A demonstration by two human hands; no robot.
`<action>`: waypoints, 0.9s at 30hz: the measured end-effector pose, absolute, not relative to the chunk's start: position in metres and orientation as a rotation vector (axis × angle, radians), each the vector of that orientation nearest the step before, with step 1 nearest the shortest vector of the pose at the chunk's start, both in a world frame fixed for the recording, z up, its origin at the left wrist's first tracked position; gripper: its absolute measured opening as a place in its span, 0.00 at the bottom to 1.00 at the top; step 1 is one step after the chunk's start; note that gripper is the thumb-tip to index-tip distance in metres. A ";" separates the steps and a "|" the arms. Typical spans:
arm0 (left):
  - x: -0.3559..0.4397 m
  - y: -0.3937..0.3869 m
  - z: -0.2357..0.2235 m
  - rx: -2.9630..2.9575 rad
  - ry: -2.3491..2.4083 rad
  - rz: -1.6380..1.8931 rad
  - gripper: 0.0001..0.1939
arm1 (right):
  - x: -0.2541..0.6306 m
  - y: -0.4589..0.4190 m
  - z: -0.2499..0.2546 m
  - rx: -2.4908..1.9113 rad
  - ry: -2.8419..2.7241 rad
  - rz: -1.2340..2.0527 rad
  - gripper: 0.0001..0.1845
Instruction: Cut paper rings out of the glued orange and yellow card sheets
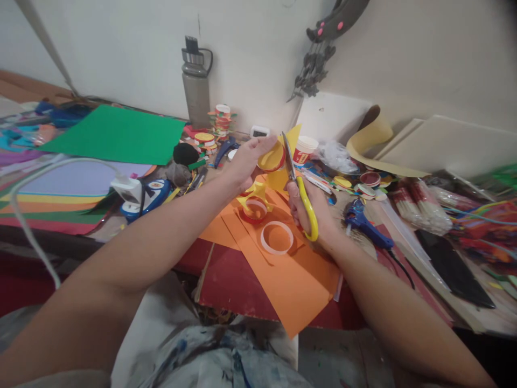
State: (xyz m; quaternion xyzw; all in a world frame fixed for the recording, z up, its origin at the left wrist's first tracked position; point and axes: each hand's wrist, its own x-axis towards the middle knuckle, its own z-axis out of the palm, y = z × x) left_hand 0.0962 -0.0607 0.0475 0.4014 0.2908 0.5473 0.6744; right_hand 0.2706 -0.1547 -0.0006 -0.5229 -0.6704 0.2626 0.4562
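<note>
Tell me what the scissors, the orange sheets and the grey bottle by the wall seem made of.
Scissors: blades look like metal, by their grey sheen; yellow handle probably smooth plastic, by its even, bright colour.
Orange sheets: likely matte paper or thin card, being flat and thin-edged.
Grey bottle: possibly plastic, its body smoky; blur leaves this open.

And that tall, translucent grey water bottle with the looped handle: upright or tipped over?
Upright: the bottle stands in front of the pale wall, its dark cap on top and its body below.
</note>
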 end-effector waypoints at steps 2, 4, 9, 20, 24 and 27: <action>0.097 -0.059 0.045 0.888 0.642 1.232 0.23 | 0.268 -0.156 0.001 -1.312 -1.630 0.635 0.35; 0.099 -0.057 0.042 0.874 0.633 1.241 0.24 | 0.267 -0.156 0.002 -1.327 -1.611 0.621 0.35; 0.099 -0.055 0.039 0.854 0.655 1.287 0.22 | 0.267 -0.155 0.001 -1.322 -1.617 0.645 0.34; 0.100 -0.057 0.035 0.920 0.586 1.245 0.23 | 0.274 -0.149 -0.011 -1.264 -1.580 0.684 0.34; 0.099 -0.056 0.036 0.912 0.606 1.249 0.20 | 0.275 -0.148 -0.013 -1.272 -1.567 0.679 0.33; 0.099 -0.056 0.036 0.904 0.614 1.253 0.18 | 0.276 -0.148 -0.013 -1.283 -1.575 0.677 0.33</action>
